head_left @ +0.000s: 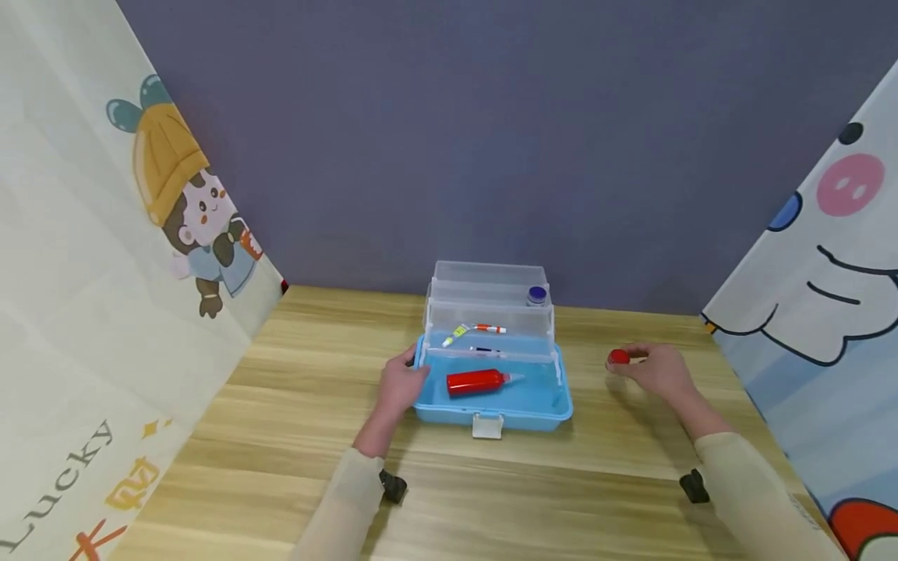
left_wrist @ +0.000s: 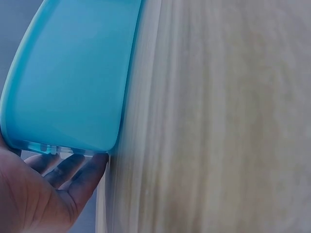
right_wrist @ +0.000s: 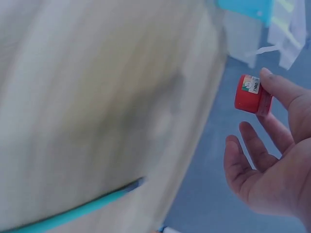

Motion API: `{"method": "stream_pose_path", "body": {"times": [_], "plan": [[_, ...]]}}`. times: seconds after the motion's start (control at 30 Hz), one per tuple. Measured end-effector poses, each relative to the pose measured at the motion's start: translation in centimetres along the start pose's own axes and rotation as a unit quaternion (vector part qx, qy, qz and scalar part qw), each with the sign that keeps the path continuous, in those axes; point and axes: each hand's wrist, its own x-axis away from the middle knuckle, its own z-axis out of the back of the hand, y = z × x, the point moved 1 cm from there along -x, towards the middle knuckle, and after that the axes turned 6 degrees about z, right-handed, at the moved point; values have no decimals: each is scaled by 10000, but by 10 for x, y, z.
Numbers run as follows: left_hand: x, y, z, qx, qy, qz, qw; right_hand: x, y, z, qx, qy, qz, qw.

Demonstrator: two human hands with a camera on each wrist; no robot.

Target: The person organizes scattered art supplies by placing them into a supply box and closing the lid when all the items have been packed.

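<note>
A light blue storage box (head_left: pixel 438 416) stands unfolded on the wooden table, its clear trays (head_left: pixel 459 290) raised at the back. My left hand (head_left: pixel 400 387) grips its left side, thumb at the rim; in the left wrist view the fingers (left_wrist: pixel 87 178) curl against the wall. Inside the box lies a red squeeze bottle (head_left: pixel 474 382) with a clear nozzle. Off to the right, my right hand (head_left: pixel 662 372) pinches a small red jar (right_wrist: pixel 248 99) with a label between thumb and fingertips, above the table. The other fingers (right_wrist: pixel 257 150) are loosely bent.
Small tubes (head_left: pixel 489 328) lie in the trays, and a purple-lidded jar (head_left: pixel 536 296) sits in the upper one. A white latch (head_left: pixel 487 426) hangs at the box front. A teal rod with a dark tip (right_wrist: pixel 92 209) shows in the right wrist view. Cloth walls surround the table.
</note>
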Motion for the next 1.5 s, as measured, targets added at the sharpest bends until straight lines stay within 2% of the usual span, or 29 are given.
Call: {"method": "stream_pose_path", "body": {"times": [0.4,0.7,0.9,1.17,1.5], "plan": [[-2,4,-1,88,41,-113,9999,-39,-62,18,208,-234,179,9994],[-4,6,-2,1,10,-160,9999,-59,-99,20,230,-122,371,9990],[-4,0,-1,-16,-28,-21,10000,-69,-124,17,235,-140,494,9984],[-4,-2,-3,-12,23,-8,10000,-85,-146,14,8,-96,355,9993],[-4,-2,-3,-71,28,-19,10000,-103,-170,3,0,-82,240,9997]]}}
